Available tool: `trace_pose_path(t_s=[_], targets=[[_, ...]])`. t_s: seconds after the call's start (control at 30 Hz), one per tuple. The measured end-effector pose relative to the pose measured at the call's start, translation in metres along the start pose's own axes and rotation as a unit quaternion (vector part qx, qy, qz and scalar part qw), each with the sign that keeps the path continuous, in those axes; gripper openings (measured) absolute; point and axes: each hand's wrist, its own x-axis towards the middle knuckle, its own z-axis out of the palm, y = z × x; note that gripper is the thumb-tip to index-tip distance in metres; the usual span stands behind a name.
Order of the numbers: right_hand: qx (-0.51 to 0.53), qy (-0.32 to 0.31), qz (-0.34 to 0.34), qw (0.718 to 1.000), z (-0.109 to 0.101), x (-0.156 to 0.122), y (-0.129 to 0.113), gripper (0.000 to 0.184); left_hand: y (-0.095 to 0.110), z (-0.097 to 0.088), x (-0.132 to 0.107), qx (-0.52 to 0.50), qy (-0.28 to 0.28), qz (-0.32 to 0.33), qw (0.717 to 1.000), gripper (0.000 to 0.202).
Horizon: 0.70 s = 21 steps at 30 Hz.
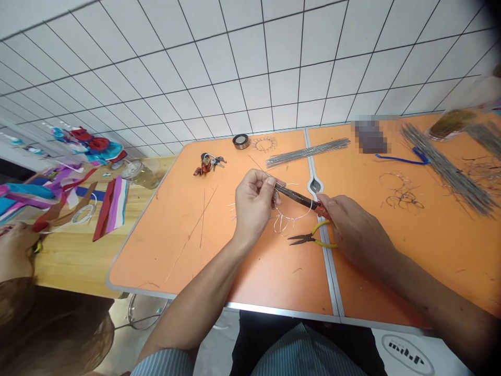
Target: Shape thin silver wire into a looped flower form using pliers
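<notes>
Near the centre of the frame, a wire ring (pixel 296 218) is held up over the orange table (pixel 274 282). Its left edge is pinched between the thumb and bent fingers of the left hand (pixel 254 203), so most of the ring is seen to the right of that hand, with small loops hung below. By the right hand (pixel 354 224), right of centre, the handles of the red pliers (pixel 295 195) are gripped, the fingers being wrapped closely around them. The pliers are pointed left across the ring, their tips brought up to the left fingertips; whether wire is bitten there cannot be told.

Just below the ring, the yellow pliers (pixel 311 238) are laid with their nose turned left. Above the hands, a wire bundle (pixel 308 152) is laid across the table's seam, and tape (pixel 240 141) and keys (pixel 209 163) are placed to its left. At right, small wire loops (pixel 405 198) are scattered beside a larger bundle (pixel 450 167). At far left, ribbons (pixel 111 209) are spread near a co-worker's hand (pixel 15 250).
</notes>
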Motion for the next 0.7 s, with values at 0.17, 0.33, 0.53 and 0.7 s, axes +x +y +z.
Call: trace_pose_path(t_s=[0.17, 0.33, 0.53, 0.7], targets=[[0.061, -0.018, 0.037, 0.997, 0.001, 0.003, 0.0, 0.034, -0.001, -0.001, 0.001, -0.011, -0.018, 0.006, 1.0, 0.026], [0.123, -0.038, 0.086, 0.988, -0.003, 0.008, -0.003, 0.023, -0.003, -0.002, 0.001, -0.018, -0.031, 0.002, 0.999, 0.028], [0.161, -0.087, 0.163, 0.97, -0.007, 0.014, -0.008, 0.025, -0.003, -0.001, -0.001, -0.021, -0.043, 0.007, 0.999, 0.027], [0.171, -0.121, 0.198, 0.957, -0.009, 0.018, -0.009, 0.035, -0.003, -0.001, -0.002, -0.018, -0.054, 0.017, 0.998, 0.028]])
